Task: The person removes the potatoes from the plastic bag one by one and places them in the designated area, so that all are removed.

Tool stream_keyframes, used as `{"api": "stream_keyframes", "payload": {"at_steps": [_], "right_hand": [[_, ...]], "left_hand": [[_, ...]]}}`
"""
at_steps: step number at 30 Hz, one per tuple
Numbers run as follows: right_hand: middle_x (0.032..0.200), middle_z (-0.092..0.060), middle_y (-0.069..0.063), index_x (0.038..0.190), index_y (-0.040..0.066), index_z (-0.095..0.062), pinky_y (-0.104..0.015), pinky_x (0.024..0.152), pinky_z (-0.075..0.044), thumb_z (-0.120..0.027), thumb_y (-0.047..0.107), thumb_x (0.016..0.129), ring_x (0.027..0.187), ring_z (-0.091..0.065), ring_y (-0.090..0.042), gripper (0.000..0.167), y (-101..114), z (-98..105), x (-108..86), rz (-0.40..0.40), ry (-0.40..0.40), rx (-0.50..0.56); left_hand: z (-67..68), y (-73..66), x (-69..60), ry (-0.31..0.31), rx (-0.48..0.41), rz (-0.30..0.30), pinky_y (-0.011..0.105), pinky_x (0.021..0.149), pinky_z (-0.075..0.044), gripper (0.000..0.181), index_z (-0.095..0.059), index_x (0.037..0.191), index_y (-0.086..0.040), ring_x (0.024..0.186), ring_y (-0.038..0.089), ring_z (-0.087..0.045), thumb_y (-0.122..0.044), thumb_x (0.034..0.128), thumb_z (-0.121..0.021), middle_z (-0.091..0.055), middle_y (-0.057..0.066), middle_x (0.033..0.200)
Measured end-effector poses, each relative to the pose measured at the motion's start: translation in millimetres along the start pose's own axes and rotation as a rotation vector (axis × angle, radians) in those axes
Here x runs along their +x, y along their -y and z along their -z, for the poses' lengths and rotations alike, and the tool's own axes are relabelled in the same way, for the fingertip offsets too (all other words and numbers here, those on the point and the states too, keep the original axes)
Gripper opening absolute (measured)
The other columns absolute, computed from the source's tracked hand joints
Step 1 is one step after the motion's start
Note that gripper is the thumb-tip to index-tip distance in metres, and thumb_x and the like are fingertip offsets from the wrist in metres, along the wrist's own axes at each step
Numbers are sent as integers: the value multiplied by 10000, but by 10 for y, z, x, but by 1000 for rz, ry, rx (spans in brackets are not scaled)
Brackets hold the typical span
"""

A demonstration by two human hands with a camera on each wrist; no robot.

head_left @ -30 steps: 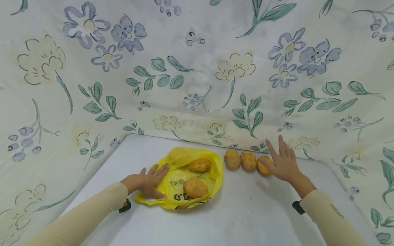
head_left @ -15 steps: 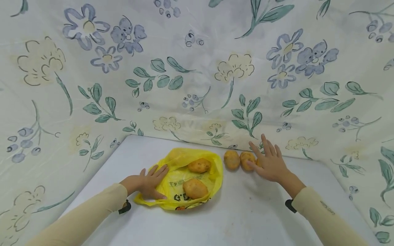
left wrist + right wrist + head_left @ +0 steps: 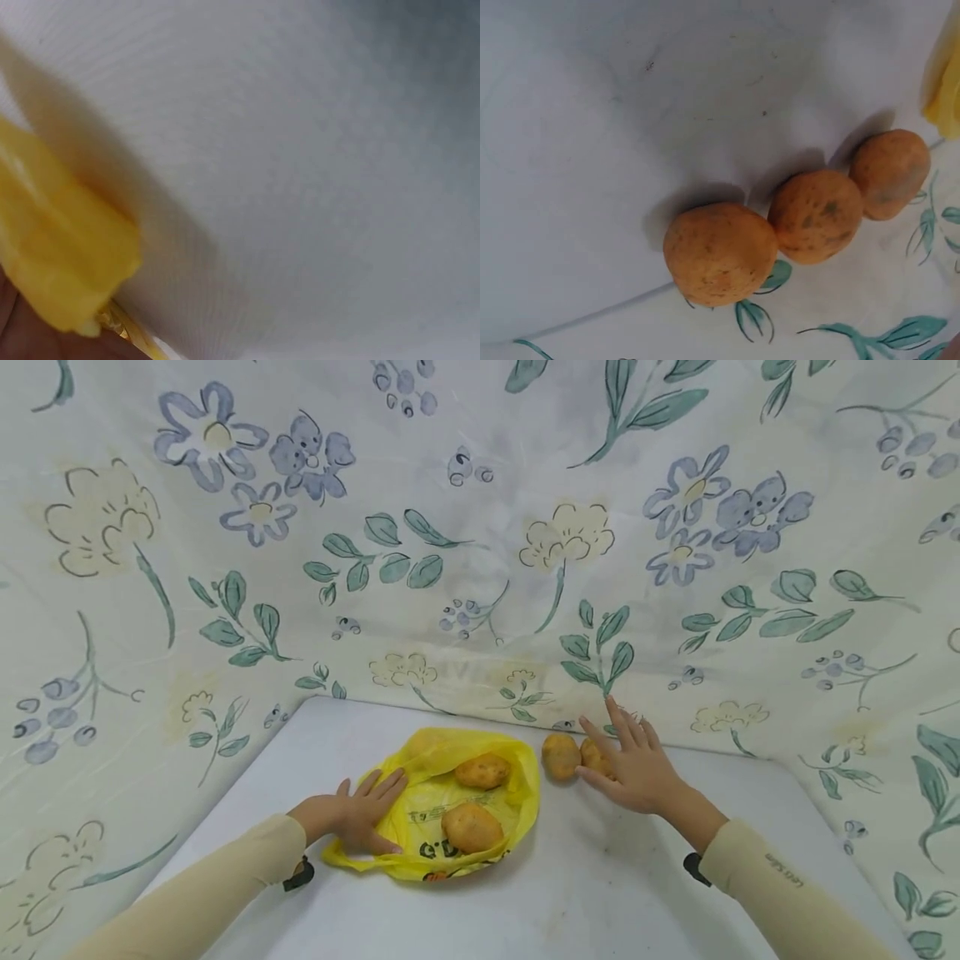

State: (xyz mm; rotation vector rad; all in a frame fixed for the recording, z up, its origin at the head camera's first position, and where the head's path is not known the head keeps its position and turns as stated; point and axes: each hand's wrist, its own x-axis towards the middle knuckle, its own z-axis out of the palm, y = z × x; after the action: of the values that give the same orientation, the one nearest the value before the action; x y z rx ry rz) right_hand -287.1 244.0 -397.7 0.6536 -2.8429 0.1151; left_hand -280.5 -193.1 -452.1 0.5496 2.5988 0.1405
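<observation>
Yellow bag (image 3: 431,752), two potatoes (image 3: 472,828) lying inside; left hand (image 3: 358,818), fingers spread, resting on the bag's left side; right hand (image 3: 636,770), fingers apart, near three potatoes (image 3: 815,216) lined up right of the bag

A white bench (image 3: 525,927) with a few small dark specks (image 3: 650,66) on it has a pale sheet (image 3: 450,410) standing up like a wall along its back and both sides, dotted with blue flowers (image 3: 217,435), cream flowers (image 3: 573,550), green leaves (image 3: 394,567) and little bunches of round blue berries (image 3: 62,717).
</observation>
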Motion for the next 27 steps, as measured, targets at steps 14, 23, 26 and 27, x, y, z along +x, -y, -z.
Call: {"api": "stream_keyframes", "payload": {"at_steps": [14, 23, 26, 27], "right_hand": [[1676, 103, -80, 1582, 306, -230, -657, 1191, -66, -391, 688, 943, 1519, -129, -376, 762, 200, -29, 29, 48, 58, -26], [1678, 42, -115, 1580, 281, -244, -655, 1186, -123, -445, 655, 940, 1507, -179, -393, 769, 306, -64, 34, 122, 39, -48], [1677, 73, -102, 1588, 302, -202, -643, 1193, -119, -430, 661, 946, 1513, -171, -386, 770, 332, -84, 42, 139, 66, -55], [1677, 82, -98, 1590, 313, -188, -639, 1194, -118, -419, 666, 948, 1515, -167, -382, 768, 342, -91, 46, 142, 73, -59]], "left_hand": [[-26, -1, -8, 8, -6, 19, 764, 1111, -1, 1207, -51, 1589, -85, 1516, 445, 7, -717, 766, -666, 5, 129, 1676], [9, -2, -11, 24, -19, 8, 756, 1113, 37, 1218, -33, 1589, -77, 1515, 448, 49, -748, 769, -635, 40, 141, 1672], [9, -9, -11, 21, -16, 5, 761, 1109, 29, 1209, -39, 1589, -75, 1513, 454, 42, -740, 775, -637, 36, 145, 1672], [7, -11, -10, 18, -15, 7, 760, 1111, 25, 1209, -40, 1589, -78, 1514, 452, 39, -739, 773, -641, 34, 142, 1673]]}}
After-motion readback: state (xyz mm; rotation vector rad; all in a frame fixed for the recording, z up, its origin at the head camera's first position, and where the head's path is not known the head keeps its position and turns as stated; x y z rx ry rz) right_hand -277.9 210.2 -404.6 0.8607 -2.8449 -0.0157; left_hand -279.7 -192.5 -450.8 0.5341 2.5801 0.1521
